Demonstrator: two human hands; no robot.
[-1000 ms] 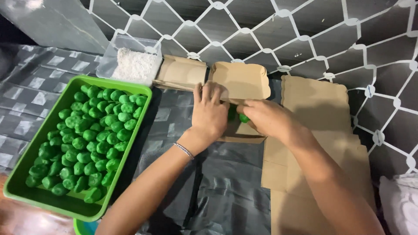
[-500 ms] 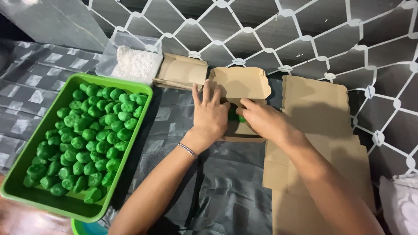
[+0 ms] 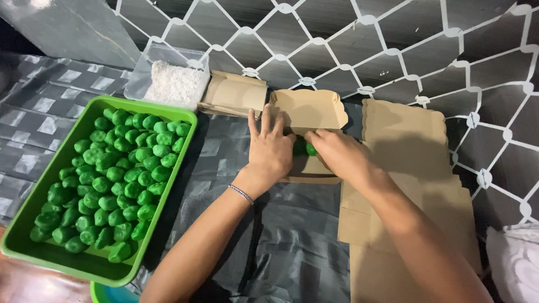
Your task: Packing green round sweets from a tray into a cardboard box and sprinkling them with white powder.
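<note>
Over the open brown cardboard box (image 3: 307, 115), the right hand (image 3: 337, 154) pinches a green ball (image 3: 310, 149) in its fingertips, while the left hand (image 3: 273, 147) lies flat, fingers spread, on the box's near edge, seemingly beside another green piece. Left of the box sits a green tray (image 3: 33, 247) heaped with green balls (image 3: 106, 179); behind that tray, a clear tub of white shreds (image 3: 171, 83). Flat cardboard sheets (image 3: 404, 140) lie right of the box.

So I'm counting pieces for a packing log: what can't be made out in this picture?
- Head view: how many green balls lie in the open box; both hands, left hand and right hand, cover its base.
- Teal rim: cut off by the bottom edge.
- White cloth: cut by the right edge.
</note>
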